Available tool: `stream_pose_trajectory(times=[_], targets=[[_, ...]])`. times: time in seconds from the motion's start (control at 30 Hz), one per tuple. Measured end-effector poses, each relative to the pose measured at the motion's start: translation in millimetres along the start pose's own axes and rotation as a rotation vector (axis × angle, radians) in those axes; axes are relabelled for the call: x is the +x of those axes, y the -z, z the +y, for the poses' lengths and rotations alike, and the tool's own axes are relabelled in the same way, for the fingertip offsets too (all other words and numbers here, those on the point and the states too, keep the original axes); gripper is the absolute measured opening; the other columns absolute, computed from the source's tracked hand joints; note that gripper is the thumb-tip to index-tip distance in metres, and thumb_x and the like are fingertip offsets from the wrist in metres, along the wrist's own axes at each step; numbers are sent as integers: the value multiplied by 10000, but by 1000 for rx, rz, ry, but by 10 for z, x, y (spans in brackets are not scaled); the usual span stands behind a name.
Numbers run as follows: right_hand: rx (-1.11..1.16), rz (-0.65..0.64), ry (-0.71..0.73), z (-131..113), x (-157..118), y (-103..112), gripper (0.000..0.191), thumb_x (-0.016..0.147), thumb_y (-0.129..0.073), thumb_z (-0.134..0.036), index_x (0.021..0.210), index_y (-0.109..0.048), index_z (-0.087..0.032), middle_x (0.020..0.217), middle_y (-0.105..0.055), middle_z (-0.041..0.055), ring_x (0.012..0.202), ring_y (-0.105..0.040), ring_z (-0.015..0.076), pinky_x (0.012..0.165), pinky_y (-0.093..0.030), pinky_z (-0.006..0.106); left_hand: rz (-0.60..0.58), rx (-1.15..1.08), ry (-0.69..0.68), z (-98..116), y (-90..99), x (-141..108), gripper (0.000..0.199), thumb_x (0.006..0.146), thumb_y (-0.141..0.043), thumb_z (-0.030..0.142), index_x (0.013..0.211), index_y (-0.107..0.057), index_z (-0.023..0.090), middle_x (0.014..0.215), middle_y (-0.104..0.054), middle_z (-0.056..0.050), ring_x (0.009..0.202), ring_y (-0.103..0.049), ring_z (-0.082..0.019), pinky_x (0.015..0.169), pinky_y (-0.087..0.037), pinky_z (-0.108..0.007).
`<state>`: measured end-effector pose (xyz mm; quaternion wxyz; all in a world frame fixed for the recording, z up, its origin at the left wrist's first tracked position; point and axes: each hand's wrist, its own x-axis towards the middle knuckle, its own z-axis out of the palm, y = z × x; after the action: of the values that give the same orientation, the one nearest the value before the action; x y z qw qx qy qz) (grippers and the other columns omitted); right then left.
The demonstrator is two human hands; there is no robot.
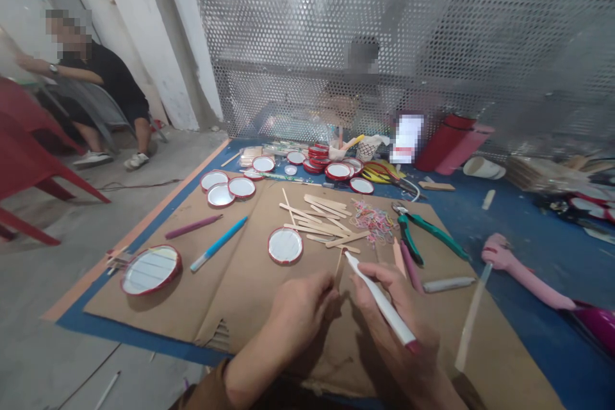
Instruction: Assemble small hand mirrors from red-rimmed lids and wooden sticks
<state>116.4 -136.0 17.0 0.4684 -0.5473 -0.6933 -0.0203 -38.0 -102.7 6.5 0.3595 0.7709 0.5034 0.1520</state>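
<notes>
A wooden stick (339, 268) is gripped upright by the left hand (307, 307), over the cardboard (250, 262). A white marker (382, 301) is held in the right hand (401, 320), its tip near the stick's top.

The left hand (305, 301) is left of the pen (382, 301), apart from it, its fingers (329, 298) curled into a close pinch. The left forearm (262, 355) slants up toward the pen, sleeve (209, 391) short of the bare wrist (240, 379). The right hand (396, 317) grips the pen, fingers (379, 272) bent around its barrel, tip exposed beyond them.
</notes>
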Motion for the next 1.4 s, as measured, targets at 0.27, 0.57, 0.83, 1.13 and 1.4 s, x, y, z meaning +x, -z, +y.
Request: stream_pose_trajectory(times=[0.27,0.57,0.83,1.13,1.4], targets=[[5,-8,52,16,20,1,115,898,-564,-231,1007,-598,-213,868,-692,40,740,-671,174,691,-551,297,6,6,-6,-17,-12,12,178,906,-458,268,762,-544,208,762,-667,-18,703,-585,-157,589,-321,-227],[31,-10,7,45,-24,-10,128,902,-565,-238,1024,-594,-213,904,-690,41,782,-677,174,701,-552,294,-1,-1,-6,-19,-21,-4,184,911,-450,281,765,-537,208,757,-673,-25,701,-596,-164,592,-332,-228],[5,9,-18,33,-29,0,123,898,-571,-262,1009,-601,-219,892,-695,44,768,-677,178,704,-557,306,-5,-22,-2,-14,-9,-3,180,913,-450,288,777,-540,212,770,-680,-19,710,-601,-159,610,-357,-218],[17,3,21,40,-18,0,125,901,-572,-243,1023,-587,-217,871,-686,37,743,-673,170,685,-551,296,4,-18,0,-5,-7,0,181,907,-448,271,763,-538,210,755,-669,-21,696,-589,-159,595,-336,-225],[66,-26,33,76,-44,-27,152,905,-562,-209,1056,-576,-213,913,-676,43,820,-668,174,730,-550,301,9,-16,-15,-21,-17,-8,176,904,-444,269,772,-544,210,768,-670,-22,708,-590,-160,601,-335,-232]])
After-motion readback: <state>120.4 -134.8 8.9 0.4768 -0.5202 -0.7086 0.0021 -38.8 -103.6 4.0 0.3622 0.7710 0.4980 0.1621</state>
